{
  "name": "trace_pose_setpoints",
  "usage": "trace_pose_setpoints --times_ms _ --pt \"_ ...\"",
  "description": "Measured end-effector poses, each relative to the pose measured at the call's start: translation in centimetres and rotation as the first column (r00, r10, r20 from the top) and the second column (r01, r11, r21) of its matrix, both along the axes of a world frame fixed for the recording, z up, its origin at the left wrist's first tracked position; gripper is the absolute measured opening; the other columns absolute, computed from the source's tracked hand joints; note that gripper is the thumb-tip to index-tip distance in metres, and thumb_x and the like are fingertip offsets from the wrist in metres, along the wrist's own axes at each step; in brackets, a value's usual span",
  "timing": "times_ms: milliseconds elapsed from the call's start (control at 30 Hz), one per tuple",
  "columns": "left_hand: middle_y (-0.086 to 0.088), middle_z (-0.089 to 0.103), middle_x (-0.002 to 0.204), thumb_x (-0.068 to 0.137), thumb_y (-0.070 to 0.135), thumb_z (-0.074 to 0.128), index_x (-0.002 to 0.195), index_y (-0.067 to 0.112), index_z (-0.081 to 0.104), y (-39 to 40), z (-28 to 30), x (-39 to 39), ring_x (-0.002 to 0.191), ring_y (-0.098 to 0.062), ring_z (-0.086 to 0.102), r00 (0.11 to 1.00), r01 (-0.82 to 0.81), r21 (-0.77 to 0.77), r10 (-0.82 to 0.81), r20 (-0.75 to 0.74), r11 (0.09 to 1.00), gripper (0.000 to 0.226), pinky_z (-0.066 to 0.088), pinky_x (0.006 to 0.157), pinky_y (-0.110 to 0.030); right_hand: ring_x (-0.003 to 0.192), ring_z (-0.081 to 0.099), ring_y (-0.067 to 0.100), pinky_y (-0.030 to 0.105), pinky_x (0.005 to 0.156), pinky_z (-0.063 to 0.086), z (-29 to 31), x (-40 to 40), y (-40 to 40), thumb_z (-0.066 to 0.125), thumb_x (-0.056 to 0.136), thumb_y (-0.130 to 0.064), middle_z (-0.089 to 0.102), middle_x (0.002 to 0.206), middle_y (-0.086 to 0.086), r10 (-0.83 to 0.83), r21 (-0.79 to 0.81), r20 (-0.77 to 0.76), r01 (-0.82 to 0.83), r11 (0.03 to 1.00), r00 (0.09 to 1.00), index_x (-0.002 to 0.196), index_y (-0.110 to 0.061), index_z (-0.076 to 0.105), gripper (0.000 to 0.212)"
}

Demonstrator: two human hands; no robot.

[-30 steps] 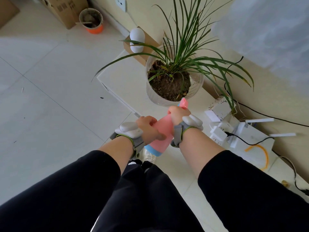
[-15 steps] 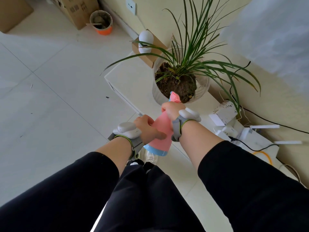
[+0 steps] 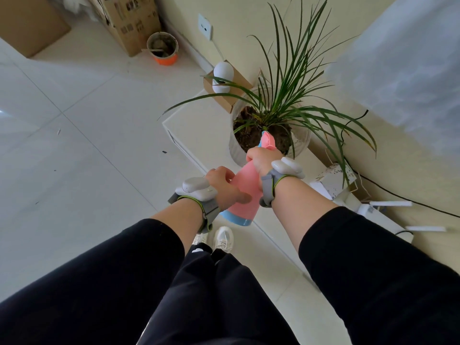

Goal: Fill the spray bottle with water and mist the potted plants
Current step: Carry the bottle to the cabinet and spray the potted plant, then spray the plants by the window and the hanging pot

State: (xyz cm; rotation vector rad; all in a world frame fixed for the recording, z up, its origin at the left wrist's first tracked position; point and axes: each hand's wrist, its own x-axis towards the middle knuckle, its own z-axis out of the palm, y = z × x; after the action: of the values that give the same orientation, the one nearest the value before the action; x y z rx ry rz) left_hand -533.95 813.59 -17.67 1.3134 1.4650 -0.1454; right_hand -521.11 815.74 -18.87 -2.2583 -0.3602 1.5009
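Observation:
A pink spray bottle [image 3: 245, 192] with a blue base is held tilted in front of me, its nozzle over the soil of the potted plant. My left hand [image 3: 224, 188] grips the bottle's lower body. My right hand [image 3: 263, 159] is closed around its neck and trigger, which it hides. The potted plant [image 3: 281, 113], with long thin green leaves in a clear pot [image 3: 235, 148], stands on a low white cabinet [image 3: 199, 125] against the wall.
A white round device [image 3: 222, 77] sits on a small cardboard box behind the pot. A white router [image 3: 373, 210] and black cables lie at right. Cardboard boxes [image 3: 129, 18] and an orange-based bucket [image 3: 163, 48] stand at the far wall. A pale curtain [image 3: 403, 58] hangs at upper right.
The bottle and both hands have moved forward and up, bringing the nozzle from the pot's near rim to over the soil. The view has shifted so the plant sits further right.

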Motion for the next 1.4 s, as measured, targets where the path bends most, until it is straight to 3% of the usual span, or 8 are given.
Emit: trace_pose_setpoints --times_ms 167,233,300,633,933,1067,1200,1400 --pt "-0.006 0.053 0.125 0.070 0.025 0.081 0.125 0.012 0.053 -0.6 1.3 0.5 0.099 -0.018 0.049 0.999 -0.032 0.017 0.032 0.016 0.999 0.064 0.040 0.080 -0.026 0.067 0.032 0.021 0.031 0.059 0.025 1.8 0.1 -1.0 0.050 0.073 -0.006 0.038 0.069 0.008 0.126 0.098 0.155 -0.142 0.985 0.980 0.078 -0.006 0.046 0.006" --pt "-0.005 0.055 0.124 0.069 0.025 0.081 0.125 0.013 0.053 -0.9 2.0 0.4 0.099 -0.019 0.050 0.997 -0.065 0.012 0.065 0.035 0.998 0.063 0.040 0.079 -0.027 0.070 0.040 0.021 0.031 0.065 0.032 2.2 0.1 -1.2 0.052 0.071 -0.005 0.052 0.081 0.016 0.129 0.161 0.163 -0.155 0.975 0.978 0.113 0.000 0.052 0.043" --pt "-0.003 0.057 0.121 0.069 0.024 0.081 0.124 0.015 0.054 -1.0 2.6 0.1 0.100 -0.020 0.053 0.993 -0.101 -0.010 0.102 0.057 0.995 0.062 0.042 0.078 -0.028 0.068 0.045 0.019 0.027 0.065 0.035 2.9 -0.1 -1.3 0.054 0.074 -0.004 0.054 0.081 0.005 0.155 0.208 0.191 -0.195 0.959 0.969 0.122 -0.006 0.051 0.047" --pt "-0.001 0.066 0.108 0.076 0.002 0.066 0.114 0.014 0.064 -0.7 6.6 -5.4 0.098 -0.020 0.060 0.853 -0.451 -0.093 0.459 0.246 0.888 0.040 0.044 0.079 -0.025 0.058 0.045 0.014 0.014 0.052 0.031 8.3 -5.0 0.7 0.061 0.073 -0.005 0.051 0.073 0.000 0.139 0.438 0.294 -0.263 0.860 0.946 0.091 -0.013 0.051 0.022" --pt "-0.006 0.069 0.094 0.087 0.022 0.056 0.098 0.016 0.069 2.5 9.2 -17.0 0.083 -0.021 0.060 0.758 -0.641 0.075 0.615 0.215 0.764 0.018 0.053 0.085 -0.034 0.045 0.030 0.014 0.013 0.042 0.024 14.3 -19.7 6.6 0.043 0.041 -0.017 0.032 0.053 -0.007 -0.101 0.673 0.394 -0.212 0.709 0.914 0.056 -0.027 0.029 0.022" --pt "-0.006 0.072 0.088 0.089 0.033 0.055 0.083 0.019 0.067 4.6 10.3 -24.8 0.087 -0.028 0.067 0.707 -0.697 0.076 0.665 0.241 0.713 0.020 0.055 0.089 -0.041 0.047 0.047 0.003 0.006 0.044 0.029 16.1 -27.3 9.2 0.045 0.041 -0.015 0.035 0.052 -0.011 -0.018 0.706 0.351 -0.252 0.662 0.936 0.056 -0.026 0.036 0.021" --pt "-0.011 0.072 0.081 0.090 0.037 0.053 0.085 0.011 0.068 6.8 11.3 -32.1 0.077 -0.031 0.069 0.659 -0.742 0.072 0.705 0.264 0.667 0.030 0.056 0.086 -0.045 0.055 0.048 0.018 0.000 0.049 0.029 17.3 -35.3 11.7 0.049 0.042 -0.013 0.056 0.061 -0.002 -0.106 0.811 0.329 -0.223 0.541 0.938 0.076 -0.012 0.065 0.038" --pt "-0.017 0.071 0.078 0.093 0.037 0.049 0.084 0.002 0.066 9.7 12.8 -42.8 0.068 -0.029 0.065 0.534 -0.835 0.042 0.790 0.302 0.549 0.040 0.057 0.085 -0.046 0.056 0.052 0.020 -0.001 0.051 0.034 18.6 -47.1 16.3 0.054 0.051 -0.006 0.061 0.063 0.012 0.027 0.852 0.367 -0.347 0.393 0.930 0.078 0.001 0.065 0.030"
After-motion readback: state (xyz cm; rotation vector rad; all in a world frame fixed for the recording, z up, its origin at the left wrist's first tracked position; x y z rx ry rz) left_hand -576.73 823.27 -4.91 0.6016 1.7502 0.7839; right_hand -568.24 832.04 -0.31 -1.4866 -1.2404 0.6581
